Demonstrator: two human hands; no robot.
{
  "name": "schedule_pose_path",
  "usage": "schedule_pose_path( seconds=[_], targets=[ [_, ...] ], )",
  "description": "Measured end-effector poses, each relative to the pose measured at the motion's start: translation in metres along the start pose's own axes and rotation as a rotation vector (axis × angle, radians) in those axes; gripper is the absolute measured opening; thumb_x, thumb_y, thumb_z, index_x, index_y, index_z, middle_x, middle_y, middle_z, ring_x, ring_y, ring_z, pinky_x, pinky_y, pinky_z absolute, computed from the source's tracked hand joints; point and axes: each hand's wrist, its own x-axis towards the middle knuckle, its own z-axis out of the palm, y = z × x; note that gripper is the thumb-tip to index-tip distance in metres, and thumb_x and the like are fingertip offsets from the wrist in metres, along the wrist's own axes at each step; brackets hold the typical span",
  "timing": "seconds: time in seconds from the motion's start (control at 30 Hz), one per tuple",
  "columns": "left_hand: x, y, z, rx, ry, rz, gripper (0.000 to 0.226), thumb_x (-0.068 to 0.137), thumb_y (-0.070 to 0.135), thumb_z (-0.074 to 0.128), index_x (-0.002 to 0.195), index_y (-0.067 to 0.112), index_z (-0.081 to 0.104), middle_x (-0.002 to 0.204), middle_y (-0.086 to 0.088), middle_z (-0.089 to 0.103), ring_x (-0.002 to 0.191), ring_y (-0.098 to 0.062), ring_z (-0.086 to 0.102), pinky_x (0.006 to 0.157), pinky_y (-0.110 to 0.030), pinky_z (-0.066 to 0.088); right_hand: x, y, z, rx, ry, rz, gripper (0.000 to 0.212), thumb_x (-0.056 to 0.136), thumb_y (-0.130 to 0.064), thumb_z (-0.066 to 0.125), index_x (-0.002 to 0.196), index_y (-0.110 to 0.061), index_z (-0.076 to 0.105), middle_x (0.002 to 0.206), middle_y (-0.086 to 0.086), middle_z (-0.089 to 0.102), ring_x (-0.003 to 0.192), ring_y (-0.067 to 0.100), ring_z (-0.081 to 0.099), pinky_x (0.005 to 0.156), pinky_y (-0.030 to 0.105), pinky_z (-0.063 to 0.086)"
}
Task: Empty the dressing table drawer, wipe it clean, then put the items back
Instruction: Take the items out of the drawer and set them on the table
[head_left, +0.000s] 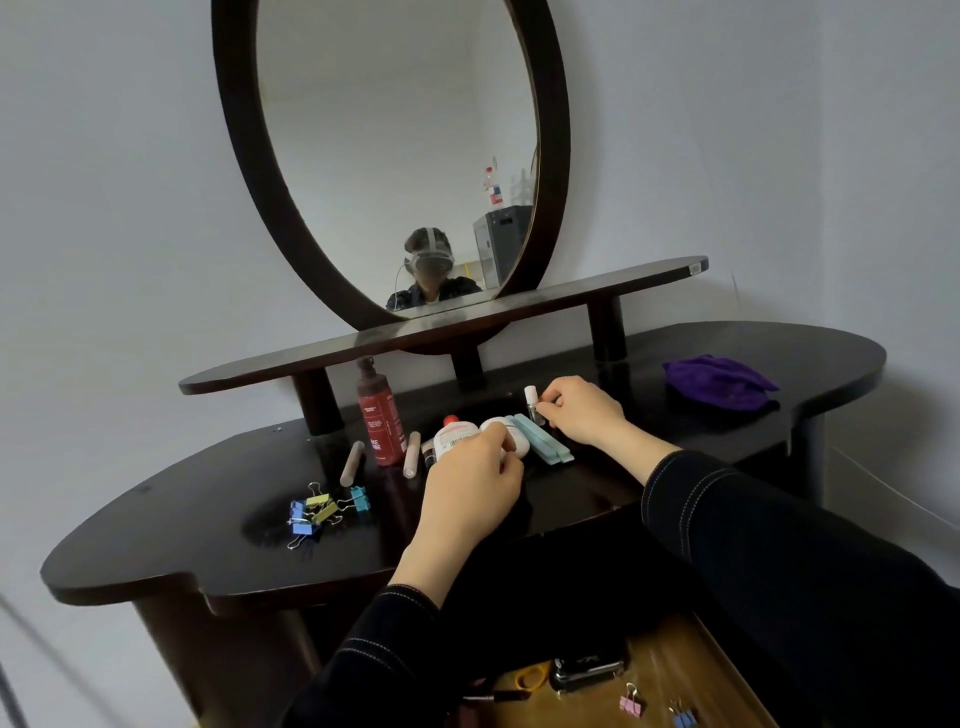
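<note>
Nearest, the open drawer (675, 649) is seen at the bottom, with scissors (530, 675), a stapler (587, 670), a pink clip (632, 701) and a blue clip (683, 717) inside. On the table top (156, 519) above it, a pile of clips (322, 512) is laid to the left of the left hand (470, 483). That hand's fingers are bent over a white bottle (454, 436) and a white jar (517, 441); which one is held cannot be told. Just to the right, a small bottle (532, 405) is pinched upright by the right hand (587, 410), beside blue bars (543, 439). A red bottle (382, 415) is stood farther left. Farthest off, a purple cloth (719, 382) is laid below the mirror (234, 130).
</note>
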Motion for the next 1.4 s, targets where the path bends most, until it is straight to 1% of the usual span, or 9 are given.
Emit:
schedule_pose_path(
  seconds=[0.2, 0.4, 0.53, 0.7, 0.83, 0.93, 1.1, 1.3, 1.4],
  targets=[
    [-0.009, 0.0, -0.005, 0.023, 0.045, -0.049, 0.011, 0.093, 0.021, 0.048, 0.092, 0.017, 0.058, 0.086, 0.002, 0.06, 0.08, -0.018, 0.06, 0.087, -0.041, 0.048, -0.03, 0.005, -0.014, 0.027, 0.089, 0.105, 0.018, 0.096, -0.02, 0.051, 0.102, -0.025, 0.067, 0.093, -0.002, 0.073, 0.085, 0.017, 0.068, 0.079, 0.037, 0.056],
    [-0.03, 0.01, -0.015, 0.082, -0.101, 0.092, 0.017, 0.094, 0.029, 0.05, 0.103, 0.023, 0.063, 0.105, 0.002, 0.063, 0.093, -0.025, 0.062, 0.076, -0.041, 0.051, -0.086, 0.003, -0.036, 0.098, 0.119, 0.083, 0.017, 0.09, -0.023, 0.055, 0.083, -0.025, 0.07, 0.081, -0.006, 0.072, 0.085, 0.019, 0.068, 0.076, 0.034, 0.054],
    [-0.077, 0.018, -0.002, 0.139, 0.18, 0.28, 0.021, 0.091, 0.021, 0.054, 0.105, 0.016, 0.069, 0.102, -0.004, 0.061, 0.089, -0.03, 0.058, 0.068, -0.042, 0.045, -0.147, 0.013, -0.016, -0.158, 0.423, -0.193, 0.017, 0.092, -0.022, 0.056, 0.087, -0.023, 0.072, 0.092, -0.004, 0.065, 0.089, 0.025, 0.058, 0.07, 0.033, 0.039],
    [-0.161, -0.006, 0.035, 0.097, 0.359, 0.334, 0.034, 0.081, 0.007, 0.057, 0.113, 0.009, 0.067, 0.136, -0.011, 0.057, 0.129, -0.033, 0.05, 0.104, -0.049, 0.041, -0.213, 0.049, 0.003, 0.032, 0.578, -0.482, 0.019, 0.089, -0.007, 0.058, 0.103, -0.012, 0.071, 0.107, 0.002, 0.061, 0.102, 0.017, 0.055, 0.093, 0.022, 0.039],
    [-0.207, -0.027, 0.073, -0.17, 0.107, 0.078, 0.016, 0.089, 0.016, 0.054, 0.104, 0.018, 0.061, 0.098, 0.005, 0.062, 0.088, -0.015, 0.061, 0.07, -0.03, 0.051, -0.252, 0.083, 0.036, 0.086, 0.312, -0.465, 0.015, 0.094, -0.013, 0.051, 0.094, -0.014, 0.066, 0.097, -0.008, 0.056, 0.091, 0.005, 0.055, 0.079, 0.011, 0.039],
    [-0.222, -0.038, 0.111, -0.247, -0.161, -0.209, 0.016, 0.089, 0.018, 0.053, 0.099, 0.026, 0.062, 0.088, 0.014, 0.061, 0.08, -0.013, 0.061, 0.064, -0.027, 0.045, -0.258, 0.104, 0.072, -0.014, -0.019, -0.29, 0.012, 0.098, -0.021, 0.053, 0.098, -0.023, 0.064, 0.1, -0.017, 0.053, 0.084, 0.0, 0.057, 0.07, 0.013, 0.046],
    [-0.231, -0.052, 0.159, -0.53, -0.462, -0.588, 0.017, 0.088, 0.008, 0.051, 0.092, 0.018, 0.065, 0.077, -0.003, 0.069, 0.061, -0.021, 0.066, 0.053, -0.031, 0.051, -0.245, 0.129, 0.133, -0.146, -0.282, 0.093, 0.015, 0.1, -0.031, 0.058, 0.114, -0.027, 0.063, 0.113, -0.008, 0.065, 0.081, 0.001, 0.057, 0.067, 0.019, 0.05],
    [-0.233, -0.066, 0.178, -0.579, -0.604, -0.641, 0.016, 0.097, 0.014, 0.051, 0.095, 0.011, 0.067, 0.078, -0.008, 0.069, 0.059, -0.02, 0.064, 0.053, -0.029, 0.05, -0.222, 0.153, 0.178, -0.192, -0.308, 0.23, 0.042, 0.101, -0.029, 0.059, 0.141, -0.02, 0.051, 0.142, 0.005, 0.053, 0.122, 0.025, 0.059, 0.088, 0.036, 0.057],
    [-0.235, -0.065, 0.177, -0.444, -0.627, -0.538, 0.018, 0.097, 0.016, 0.051, 0.092, 0.01, 0.067, 0.079, -0.007, 0.069, 0.066, -0.025, 0.066, 0.058, -0.035, 0.051, -0.216, 0.162, 0.196, -0.228, -0.311, 0.186, 0.046, 0.101, -0.027, 0.058, 0.146, -0.023, 0.046, 0.152, 0.004, 0.04, 0.121, 0.025, 0.058, 0.082, 0.035, 0.059]
  ],
)
